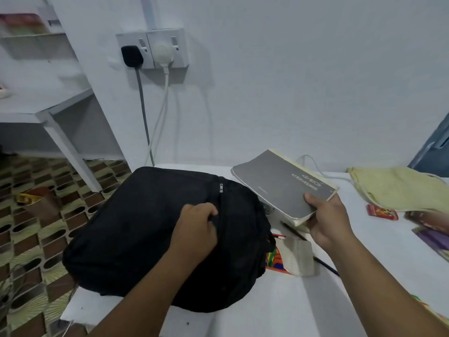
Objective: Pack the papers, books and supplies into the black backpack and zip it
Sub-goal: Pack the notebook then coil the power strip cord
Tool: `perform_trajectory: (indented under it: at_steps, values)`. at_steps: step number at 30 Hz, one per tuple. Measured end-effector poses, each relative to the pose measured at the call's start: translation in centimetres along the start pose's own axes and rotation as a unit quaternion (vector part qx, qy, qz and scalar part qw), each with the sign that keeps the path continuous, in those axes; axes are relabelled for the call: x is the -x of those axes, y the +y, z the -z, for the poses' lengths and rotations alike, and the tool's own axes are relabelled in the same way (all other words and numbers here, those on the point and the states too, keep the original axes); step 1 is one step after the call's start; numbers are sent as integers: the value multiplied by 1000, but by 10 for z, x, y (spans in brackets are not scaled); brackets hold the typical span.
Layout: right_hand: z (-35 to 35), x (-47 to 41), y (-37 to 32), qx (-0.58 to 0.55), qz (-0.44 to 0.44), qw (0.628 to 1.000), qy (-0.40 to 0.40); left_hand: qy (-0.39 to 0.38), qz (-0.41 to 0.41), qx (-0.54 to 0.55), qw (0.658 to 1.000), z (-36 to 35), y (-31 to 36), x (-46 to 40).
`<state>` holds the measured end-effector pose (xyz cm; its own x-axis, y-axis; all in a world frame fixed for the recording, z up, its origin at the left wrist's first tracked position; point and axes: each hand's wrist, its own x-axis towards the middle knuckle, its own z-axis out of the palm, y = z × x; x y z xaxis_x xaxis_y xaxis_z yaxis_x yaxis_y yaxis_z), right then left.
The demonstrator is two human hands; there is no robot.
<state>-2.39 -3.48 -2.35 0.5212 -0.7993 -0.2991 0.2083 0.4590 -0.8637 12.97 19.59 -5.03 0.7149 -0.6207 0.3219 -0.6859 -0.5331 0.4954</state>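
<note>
The black backpack (pixel 136 229) lies flat on the white table (pixel 279 307), hanging a little over its left edge. My left hand (pixel 194 232) grips the fabric beside the zip line in the middle of the bag; a silver zip pull (pixel 221 187) sits farther up. My right hand (pixel 328 220) holds a thick grey-covered book (pixel 279 183) by its near corner, lifted above the table just right of the bag. Under the book lie a white notebook (pixel 300 259), a colourful booklet (pixel 275 260), a red pencil (pixel 279 235) and a dark pen (pixel 326 265).
A pale yellow cloth bag (pixel 398 188) lies at the back right, with a small red packet (pixel 382 211) and purple books (pixel 435 237) near the right edge. Wall sockets (pixel 153 49) with two cables hang behind the bag. A patterned floor (pixel 36 227) lies left.
</note>
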Motion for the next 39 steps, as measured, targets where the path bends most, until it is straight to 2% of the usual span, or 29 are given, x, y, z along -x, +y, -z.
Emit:
perform_trajectory:
  at_steps: [2,4,7,9,12,15,18,20,24,25,27,29,31,33,36,37,39]
  values:
    - [-4,-4,-3,-8,6,1000,8,-22,-42,33,998,-3,22,2]
    - [-7,-5,-5,-10,4,1000,8,-118,-12,69,991,-10,44,4]
    - [-4,-5,-7,-4,5,1000,4,-207,17,-1,978,-29,60,0]
    - [4,-5,-10,4,8,1000,4,-220,39,-12,975,-37,60,-6]
    - [20,-11,-16,18,8,1000,-5,-175,138,73,972,-31,48,-22]
    - [31,-18,-22,42,-8,998,-37,-69,252,164,951,7,40,-42]
    - [32,-22,-23,75,-47,991,-102,45,283,197,938,55,26,-54]
    - [26,-22,-21,104,-79,980,-153,82,262,164,947,81,19,-56]
    - [-4,-19,-10,156,-128,950,-239,-13,215,-18,976,103,4,-46]
    - [-13,-17,-6,171,-134,943,-252,-23,219,-69,973,101,-1,-44]
    - [-29,-14,0,197,-136,932,-273,5,229,-196,953,95,-10,-40]
    - [-42,-13,6,212,-139,924,-287,39,197,-291,936,89,-16,-36]
    - [-49,-17,7,216,-139,921,-292,-2,167,-291,942,82,-22,-31]
    - [-50,-24,4,228,-131,921,-288,-106,205,-200,952,74,-29,-23]
    - [-42,-34,-10,242,-127,918,-288,-228,282,-85,928,70,-30,-11]
    - [-38,-36,-15,250,-128,914,-294,-242,284,-86,924,70,-29,-8]
    - [-30,-43,-23,273,-128,903,-307,-221,275,-111,929,68,-28,-5]
